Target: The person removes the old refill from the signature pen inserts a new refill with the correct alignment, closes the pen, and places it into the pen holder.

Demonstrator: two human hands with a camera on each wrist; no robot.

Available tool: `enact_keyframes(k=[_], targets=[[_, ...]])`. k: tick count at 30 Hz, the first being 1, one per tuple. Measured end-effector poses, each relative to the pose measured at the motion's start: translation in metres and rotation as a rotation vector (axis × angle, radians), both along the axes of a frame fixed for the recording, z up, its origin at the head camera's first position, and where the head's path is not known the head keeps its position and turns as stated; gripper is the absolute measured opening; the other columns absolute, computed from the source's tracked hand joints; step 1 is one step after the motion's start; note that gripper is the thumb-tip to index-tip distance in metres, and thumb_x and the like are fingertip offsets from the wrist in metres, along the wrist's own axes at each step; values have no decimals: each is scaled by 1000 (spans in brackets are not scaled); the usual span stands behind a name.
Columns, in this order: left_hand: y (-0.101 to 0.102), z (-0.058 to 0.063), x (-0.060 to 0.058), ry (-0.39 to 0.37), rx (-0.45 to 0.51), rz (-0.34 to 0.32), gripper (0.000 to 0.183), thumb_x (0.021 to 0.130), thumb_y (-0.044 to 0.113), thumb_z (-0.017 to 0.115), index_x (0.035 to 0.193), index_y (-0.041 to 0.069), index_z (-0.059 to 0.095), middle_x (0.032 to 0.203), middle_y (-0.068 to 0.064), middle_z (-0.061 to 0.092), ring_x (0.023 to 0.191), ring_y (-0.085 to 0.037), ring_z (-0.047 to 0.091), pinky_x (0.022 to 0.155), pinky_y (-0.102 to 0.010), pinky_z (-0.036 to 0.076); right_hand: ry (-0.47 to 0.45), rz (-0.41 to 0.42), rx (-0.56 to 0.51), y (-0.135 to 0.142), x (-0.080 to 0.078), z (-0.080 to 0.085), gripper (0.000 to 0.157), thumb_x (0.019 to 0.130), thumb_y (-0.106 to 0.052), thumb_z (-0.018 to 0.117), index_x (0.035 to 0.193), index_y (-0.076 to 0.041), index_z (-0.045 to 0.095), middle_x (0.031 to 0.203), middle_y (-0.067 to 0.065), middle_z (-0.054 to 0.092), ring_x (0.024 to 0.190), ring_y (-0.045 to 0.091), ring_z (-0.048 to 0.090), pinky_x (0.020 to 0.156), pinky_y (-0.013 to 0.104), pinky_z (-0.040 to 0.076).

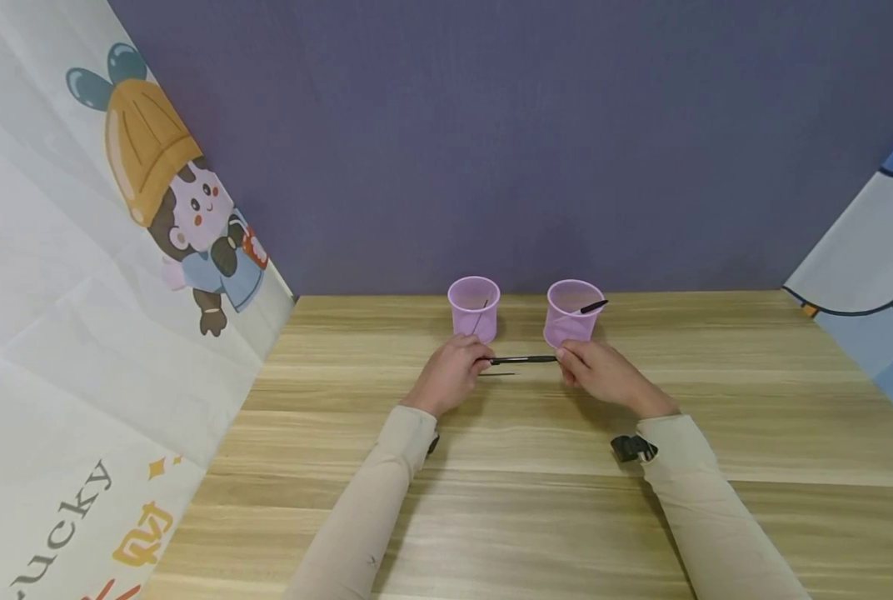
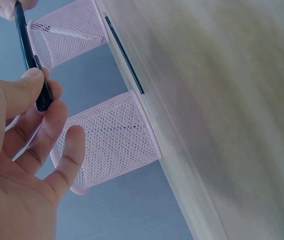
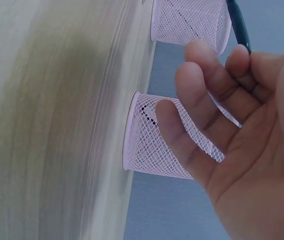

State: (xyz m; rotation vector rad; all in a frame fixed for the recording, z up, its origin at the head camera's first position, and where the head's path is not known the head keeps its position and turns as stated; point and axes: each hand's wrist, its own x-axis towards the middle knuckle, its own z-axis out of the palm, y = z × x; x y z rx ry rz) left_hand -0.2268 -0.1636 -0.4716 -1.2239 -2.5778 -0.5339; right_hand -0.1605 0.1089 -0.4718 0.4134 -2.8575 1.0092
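Observation:
A black pen (image 1: 523, 360) lies level between my two hands, in front of two pink mesh pen cups. My left hand (image 1: 450, 375) pinches its clip end between thumb and fingers. The tip of the other end is between the thumb and finger of my right hand (image 1: 604, 375), whose remaining fingers spread loosely in the right wrist view. Below the pen, a thin dark refill-like stick (image 2: 124, 54) with a clear end lies on the table. The left cup (image 1: 465, 327) holds a thin dark stick (image 1: 480, 317). A pale pen with a black end (image 1: 593, 307) leans in the right cup (image 1: 559, 330).
The wooden table (image 1: 521, 517) ends at a dark blue-grey panel (image 1: 521, 150) close behind the cups. A white printed sheet (image 1: 34, 275) with a cartoon figure borders the left side, and another printed sheet (image 1: 866, 258) the right.

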Motion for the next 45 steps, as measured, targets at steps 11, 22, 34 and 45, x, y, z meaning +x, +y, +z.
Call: enact_keyframes(k=[11,22,34,45], targets=[[0,0,0,0,8,-3,15,100,14,66,111,11,76,106,0,72,104,-18,65,97,-32,55,11,16,-105,1,1,-2,12,105,-20,59,100,-10,63,75,-1,58,66,12,56,58,25,48],[-1,2,1,-17,22,5,16,100,14,66,112,12,76,106,0,72,104,-19,66,98,-33,55,25,22,-108,0,1,0,6,102,-18,63,100,-12,63,79,0,62,69,11,57,61,25,50],[-2,0,0,9,42,-1,16,100,16,66,112,13,76,104,1,72,100,-17,66,94,-32,56,46,12,-172,0,3,2,5,102,-12,62,102,-7,64,82,5,64,71,12,59,62,24,53],[-1,1,1,7,37,9,17,100,16,67,114,15,76,107,2,73,102,-17,67,95,-33,56,74,-6,-165,2,3,5,5,103,-12,61,101,-8,63,81,4,63,71,13,59,62,25,53]])
